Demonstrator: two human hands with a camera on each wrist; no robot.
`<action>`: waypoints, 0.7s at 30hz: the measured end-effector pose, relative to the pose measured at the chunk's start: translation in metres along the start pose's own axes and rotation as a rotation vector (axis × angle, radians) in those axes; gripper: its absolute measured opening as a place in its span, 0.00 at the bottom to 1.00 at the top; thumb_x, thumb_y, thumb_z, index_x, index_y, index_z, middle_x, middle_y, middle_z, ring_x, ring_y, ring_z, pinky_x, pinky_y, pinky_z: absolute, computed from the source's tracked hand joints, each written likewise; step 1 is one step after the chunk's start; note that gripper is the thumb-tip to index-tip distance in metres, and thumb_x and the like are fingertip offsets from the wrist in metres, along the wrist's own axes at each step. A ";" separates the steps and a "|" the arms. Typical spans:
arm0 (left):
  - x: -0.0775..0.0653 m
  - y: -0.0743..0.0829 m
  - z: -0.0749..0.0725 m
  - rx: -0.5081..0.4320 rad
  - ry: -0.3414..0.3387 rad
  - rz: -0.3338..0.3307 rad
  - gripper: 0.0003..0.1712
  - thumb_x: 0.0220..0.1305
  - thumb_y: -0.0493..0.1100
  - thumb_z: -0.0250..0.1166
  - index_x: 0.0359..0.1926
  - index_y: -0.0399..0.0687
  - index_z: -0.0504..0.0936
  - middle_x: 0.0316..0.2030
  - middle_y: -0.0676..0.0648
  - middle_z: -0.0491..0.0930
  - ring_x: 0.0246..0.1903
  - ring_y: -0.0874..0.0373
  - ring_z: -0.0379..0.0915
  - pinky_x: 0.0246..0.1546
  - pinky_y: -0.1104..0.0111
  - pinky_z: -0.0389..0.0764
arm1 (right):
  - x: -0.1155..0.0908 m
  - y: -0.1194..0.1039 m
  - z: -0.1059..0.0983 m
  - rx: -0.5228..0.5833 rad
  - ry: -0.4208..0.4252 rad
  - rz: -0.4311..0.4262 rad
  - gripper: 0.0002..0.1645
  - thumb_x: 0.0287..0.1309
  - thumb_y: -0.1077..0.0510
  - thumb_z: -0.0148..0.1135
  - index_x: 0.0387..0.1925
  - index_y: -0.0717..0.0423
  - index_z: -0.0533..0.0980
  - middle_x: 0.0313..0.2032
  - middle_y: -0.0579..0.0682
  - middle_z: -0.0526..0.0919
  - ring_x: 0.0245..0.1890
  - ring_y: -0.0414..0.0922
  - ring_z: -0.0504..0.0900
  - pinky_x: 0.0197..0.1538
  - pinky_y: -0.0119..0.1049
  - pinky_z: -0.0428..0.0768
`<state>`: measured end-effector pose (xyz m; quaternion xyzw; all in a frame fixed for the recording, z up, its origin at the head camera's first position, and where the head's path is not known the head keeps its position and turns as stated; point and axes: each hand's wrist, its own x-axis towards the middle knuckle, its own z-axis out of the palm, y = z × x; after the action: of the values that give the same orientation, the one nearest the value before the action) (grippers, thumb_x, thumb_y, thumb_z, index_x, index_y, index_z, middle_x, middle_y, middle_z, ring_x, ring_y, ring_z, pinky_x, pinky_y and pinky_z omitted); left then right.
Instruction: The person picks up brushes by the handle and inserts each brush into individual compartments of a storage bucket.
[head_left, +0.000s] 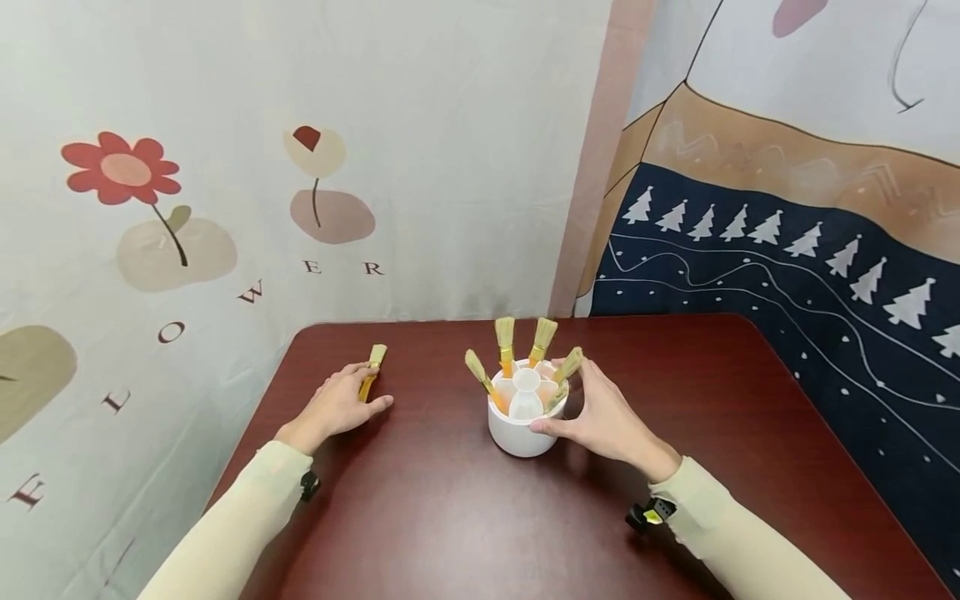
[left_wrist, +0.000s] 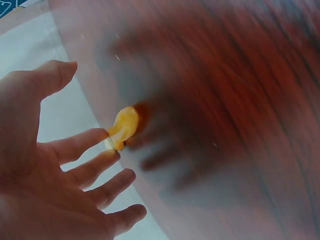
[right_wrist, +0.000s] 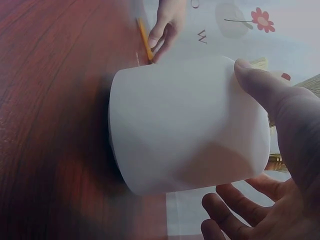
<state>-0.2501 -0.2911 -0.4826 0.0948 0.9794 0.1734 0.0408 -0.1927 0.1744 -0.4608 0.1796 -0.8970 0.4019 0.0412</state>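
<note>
My left hand (head_left: 341,406) is over the left part of the table, thumb spread away from the loosely extended fingers. Its fingertips are at a paintbrush (head_left: 367,386) with pale bristles and an orange handle (left_wrist: 126,124); in the left wrist view the thumb stays apart from that handle. With thumb and fingers on either side of the rim, my right hand (head_left: 606,419) holds a white round divided holder (head_left: 517,435). Several similar brushes (head_left: 505,337) stand in its compartments, bristles up and leaning outward. The right wrist view shows the holder's smooth side (right_wrist: 185,125), with my thumb at its rim.
Both hands work over a dark red-brown table (head_left: 442,517) with rounded far corners. Behind its far edge hangs a pale cloth with printed flowers (head_left: 120,169) and letters. On the right is a dark blue cloth (head_left: 750,283) with white trees.
</note>
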 end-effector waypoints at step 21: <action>-0.012 0.033 0.013 -0.022 0.014 0.081 0.35 0.82 0.54 0.74 0.78 0.39 0.83 0.81 0.30 0.77 0.80 0.25 0.74 0.78 0.31 0.77 | -0.001 -0.005 0.000 0.002 -0.016 0.015 0.64 0.53 0.30 0.93 0.80 0.50 0.69 0.72 0.50 0.81 0.62 0.46 0.84 0.62 0.48 0.87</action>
<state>-0.2312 -0.2590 -0.4829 0.1327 0.9730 0.1866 0.0277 -0.1901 0.1710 -0.4574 0.1760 -0.8981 0.4018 0.0309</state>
